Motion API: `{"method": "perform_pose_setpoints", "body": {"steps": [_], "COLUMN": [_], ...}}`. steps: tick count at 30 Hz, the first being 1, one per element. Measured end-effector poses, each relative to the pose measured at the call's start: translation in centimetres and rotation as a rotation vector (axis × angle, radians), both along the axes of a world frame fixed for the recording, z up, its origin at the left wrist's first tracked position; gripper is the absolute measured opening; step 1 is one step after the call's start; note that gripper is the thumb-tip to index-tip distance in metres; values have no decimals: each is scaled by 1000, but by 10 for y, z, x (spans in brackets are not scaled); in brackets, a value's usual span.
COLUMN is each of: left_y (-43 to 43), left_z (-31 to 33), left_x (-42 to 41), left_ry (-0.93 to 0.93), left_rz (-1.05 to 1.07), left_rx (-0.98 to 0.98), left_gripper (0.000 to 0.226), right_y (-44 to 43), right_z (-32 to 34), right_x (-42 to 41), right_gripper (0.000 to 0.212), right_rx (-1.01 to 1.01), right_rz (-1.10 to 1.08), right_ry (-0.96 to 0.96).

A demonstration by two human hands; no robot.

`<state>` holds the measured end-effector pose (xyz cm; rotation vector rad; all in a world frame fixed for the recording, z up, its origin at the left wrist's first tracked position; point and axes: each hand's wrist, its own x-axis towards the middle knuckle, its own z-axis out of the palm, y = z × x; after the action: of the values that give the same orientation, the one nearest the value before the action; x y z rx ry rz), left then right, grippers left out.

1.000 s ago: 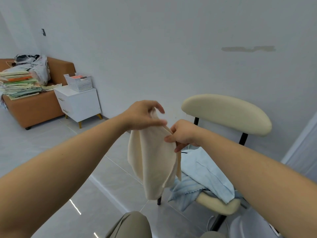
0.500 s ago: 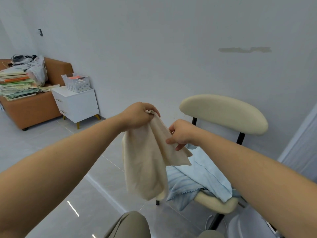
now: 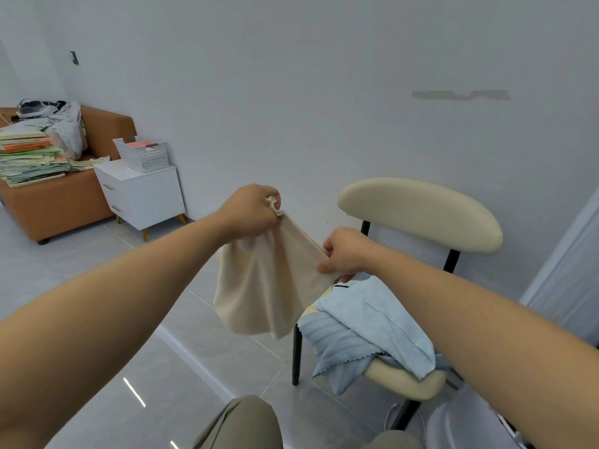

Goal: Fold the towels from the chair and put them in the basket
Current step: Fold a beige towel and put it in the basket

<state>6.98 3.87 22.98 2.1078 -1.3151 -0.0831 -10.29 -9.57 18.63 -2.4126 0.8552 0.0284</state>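
Observation:
A cream towel hangs in the air in front of me, left of the chair. My left hand grips one top corner of it. My right hand pinches the top edge further right and lower, so that edge runs taut between the two hands. The cream chair with black legs stands at the right, and light blue towels lie bunched on its seat. A white perforated basket sits on a white bedside cabinet at the far left; something orange lies inside it.
An orange sofa at the left holds a stack of books and bags. Grey tiled floor lies between me and the cabinet. My knees show at the bottom edge. A white round object sits at the bottom right.
My hands have drawn apart along the cream towel's top edge, the left up and to the left, the right to the right. The towel has spread from a narrow hanging bunch into a wider sheet.

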Motion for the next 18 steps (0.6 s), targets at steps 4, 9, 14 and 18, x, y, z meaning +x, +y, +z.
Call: {"method": "perform_pose_setpoints", "body": {"steps": [4,9,14,18], "left_y": [4,8,9,11], "left_z": [-3,-4,-4,-10], "left_x": [5,4,10,16], "left_ry": [84,156,124,188], "left_rz": [-48,-84,-31,-6], "left_rx": [13,40,39,9], "left_gripper": [27,36,29,26], "right_y": [-3,-6,-9,-11], "right_z": [-1,3,9,14], "right_x": [-1,-4,-3,-3], "right_gripper": [9,15,37,29], "right_rx": [2,-109,-302,-296], "right_rz": [-9,7,44,61], "right_ry": [16,71,158,141]}}
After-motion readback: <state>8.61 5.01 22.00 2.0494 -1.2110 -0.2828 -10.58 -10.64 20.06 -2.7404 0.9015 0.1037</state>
